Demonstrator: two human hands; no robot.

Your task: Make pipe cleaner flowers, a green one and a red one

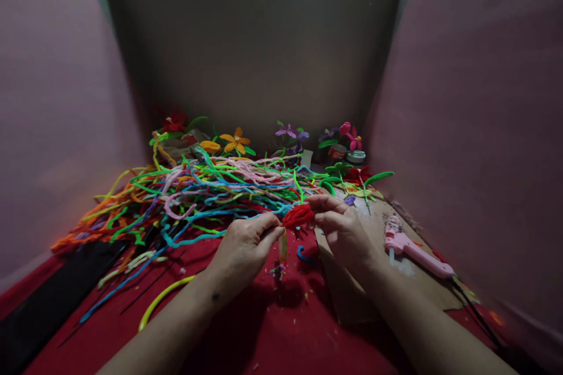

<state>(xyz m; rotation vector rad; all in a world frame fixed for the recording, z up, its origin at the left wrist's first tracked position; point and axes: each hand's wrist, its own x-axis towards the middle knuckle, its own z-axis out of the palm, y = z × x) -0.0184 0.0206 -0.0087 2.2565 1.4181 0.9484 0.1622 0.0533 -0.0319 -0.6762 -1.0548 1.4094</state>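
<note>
Near the middle of the head view, a red fuzzy flower piece [298, 216] is held up between both hands, above the red cloth. My left hand [251, 245] pinches its left end between thumb and index finger. A short pale yellow strip [283, 244] hangs just under those fingertips. At the other end, my right hand [341, 228] has its fingers closed around the red petals. The exact grip of the right fingertips is partly hidden.
A large heap of coloured pipe cleaners [237, 181] lies behind the hands. Finished flowers [236, 140] stand along the back. On the right, a pink glue gun [420, 256] rests on cardboard [352, 299]. A black strip [57, 304] lies at left.
</note>
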